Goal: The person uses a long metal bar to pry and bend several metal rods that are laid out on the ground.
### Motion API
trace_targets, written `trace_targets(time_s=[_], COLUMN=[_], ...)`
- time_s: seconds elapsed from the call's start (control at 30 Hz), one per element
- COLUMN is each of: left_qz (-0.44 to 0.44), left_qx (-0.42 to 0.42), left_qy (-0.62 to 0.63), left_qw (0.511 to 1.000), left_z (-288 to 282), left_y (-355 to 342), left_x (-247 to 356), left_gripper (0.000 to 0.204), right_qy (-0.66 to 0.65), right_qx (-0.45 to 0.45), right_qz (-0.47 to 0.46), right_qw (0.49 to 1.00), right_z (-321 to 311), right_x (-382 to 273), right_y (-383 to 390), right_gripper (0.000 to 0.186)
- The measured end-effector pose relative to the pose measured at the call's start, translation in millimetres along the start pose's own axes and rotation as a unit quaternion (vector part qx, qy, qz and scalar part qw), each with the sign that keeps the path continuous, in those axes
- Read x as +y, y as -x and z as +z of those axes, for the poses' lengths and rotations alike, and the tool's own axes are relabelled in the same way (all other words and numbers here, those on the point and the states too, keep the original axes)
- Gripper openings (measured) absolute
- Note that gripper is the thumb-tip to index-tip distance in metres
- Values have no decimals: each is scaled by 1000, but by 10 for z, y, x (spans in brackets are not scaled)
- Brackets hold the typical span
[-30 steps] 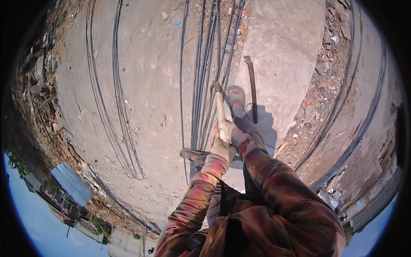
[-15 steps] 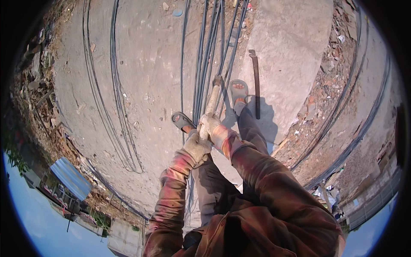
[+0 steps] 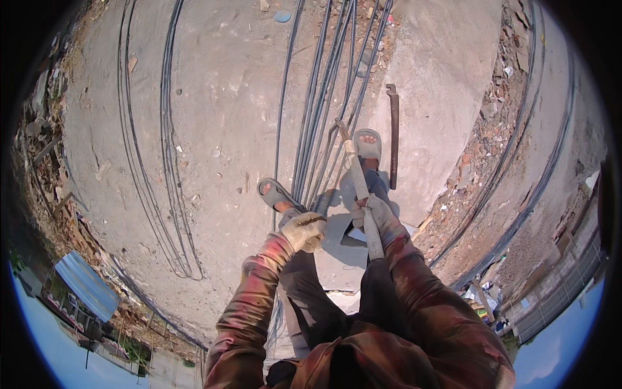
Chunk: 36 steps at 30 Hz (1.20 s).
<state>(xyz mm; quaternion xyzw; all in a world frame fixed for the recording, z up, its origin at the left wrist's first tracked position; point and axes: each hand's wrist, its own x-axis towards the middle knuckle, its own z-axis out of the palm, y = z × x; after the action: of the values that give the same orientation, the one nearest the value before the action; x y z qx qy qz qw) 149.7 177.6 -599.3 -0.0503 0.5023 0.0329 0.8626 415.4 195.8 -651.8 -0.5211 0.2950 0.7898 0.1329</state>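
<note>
My right hand, in a pale work glove, is wrapped round a bar tool with a pale, wrapped-looking shaft and a dark hooked metal head. That head rests at several long steel rods running along the ground between my feet. My left hand, gloved too, is off the tool, left of its shaft and above my left leg. Its fingers are curled closed; whether anything is inside them I cannot make out. A second, rusty bar with a notched end lies on the concrete beside my right foot.
My sandalled feet stand either side of the rods. More bent rods lie to the left, and others to the right. Brick rubble borders the concrete on the right; debris and a blue corrugated sheet are at far left.
My left hand has let go of the tool's shaft and moved apart to the left. My right hand has shifted right with the tool, whose shaft now leans the other way.
</note>
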Motion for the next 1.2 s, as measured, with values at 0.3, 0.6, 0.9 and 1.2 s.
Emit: trace_targets(time_s=[0.3, 0.6, 0.9, 1.2], left_qz=[215, 107, 243, 234], left_qx=[335, 427, 399, 445], left_qy=[-322, -429, -296, -300], left_qw=[859, 788, 833, 811], left_z=[-1292, -1086, -810, -929], left_y=[-3985, -5625, -5458, -4660], left_x=[448, 875, 544, 479], left_gripper=[31, 35, 26, 35], right_qy=[-7, -45, 62, 290], right_qx=[-84, -113, -13, -15], right_qz=[-2, 23, 19, 4], right_qw=[996, 992, 998, 957], right_z=[-644, -1204, -1178, -624], right_x=[-519, -1037, -1164, -1250], right_y=[-1055, -1263, -617, -94], right_gripper=[39, 53, 55, 69])
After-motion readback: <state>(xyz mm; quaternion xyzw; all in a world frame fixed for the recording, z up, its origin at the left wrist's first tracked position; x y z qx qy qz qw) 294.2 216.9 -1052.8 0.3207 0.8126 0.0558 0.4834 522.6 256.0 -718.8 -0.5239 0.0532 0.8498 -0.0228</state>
